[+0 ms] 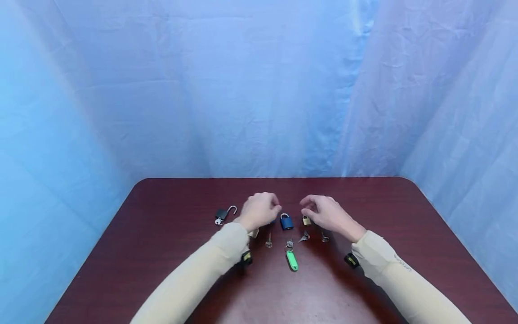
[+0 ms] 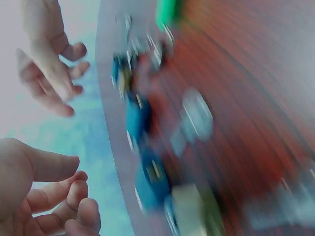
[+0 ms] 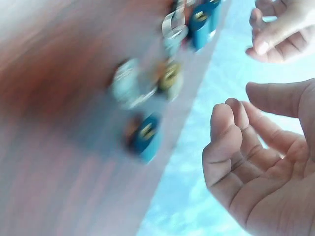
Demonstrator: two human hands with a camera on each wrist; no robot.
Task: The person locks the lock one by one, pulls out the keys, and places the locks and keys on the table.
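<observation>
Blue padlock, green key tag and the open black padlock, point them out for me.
Blue padlock (image 1: 287, 222), head view, on its body.
Green key tag (image 1: 292, 260), head view, middle of the tag.
Black padlock (image 1: 221, 214), head view, on its body.

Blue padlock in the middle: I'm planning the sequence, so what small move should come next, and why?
Probably lower the left hand onto the blue padlock and grip it. Both hands hover with loosely curled fingers and hold nothing; the padlock lies between them, shackle closed. The right hand is near the loose keys.
</observation>
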